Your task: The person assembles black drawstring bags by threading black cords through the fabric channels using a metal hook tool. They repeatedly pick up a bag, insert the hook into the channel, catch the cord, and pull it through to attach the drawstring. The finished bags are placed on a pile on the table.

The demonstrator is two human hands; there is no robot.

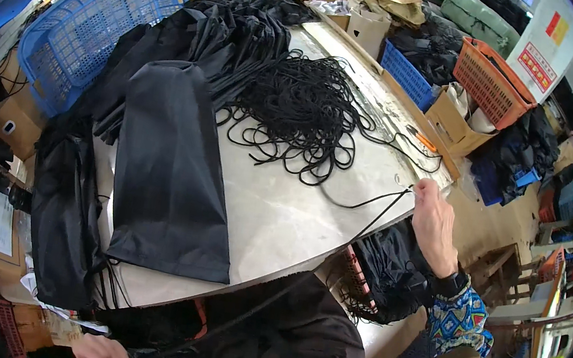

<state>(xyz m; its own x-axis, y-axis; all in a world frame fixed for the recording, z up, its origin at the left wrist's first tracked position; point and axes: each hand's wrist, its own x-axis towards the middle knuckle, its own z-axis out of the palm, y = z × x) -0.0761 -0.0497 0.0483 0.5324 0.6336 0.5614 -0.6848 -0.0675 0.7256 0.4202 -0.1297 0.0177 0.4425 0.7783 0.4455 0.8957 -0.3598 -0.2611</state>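
My right hand (433, 220) is at the table's right corner, thumb and fingers closed on a black cord (379, 219). From there the cord runs down over the table edge and across my dark apron towards my left hand (101, 353). That hand is low at the bottom left, its fingers closed around the cord's other stretch, partly cut off by the picture's edge. A flat black fabric bag (175, 171) lies on the pale table (274, 221). Beyond it sits a tangled heap of black cord (303, 105), with one strand leading to my right hand.
More black bags (205, 30) are heaped at the back left, and some hang over the left edge (68, 215). A blue basket (104, 24) leans there. An orange-handled tool (422, 139) lies by the right edge. Corded black bags (393, 273) sit below; an orange crate (491, 83) stands beyond.
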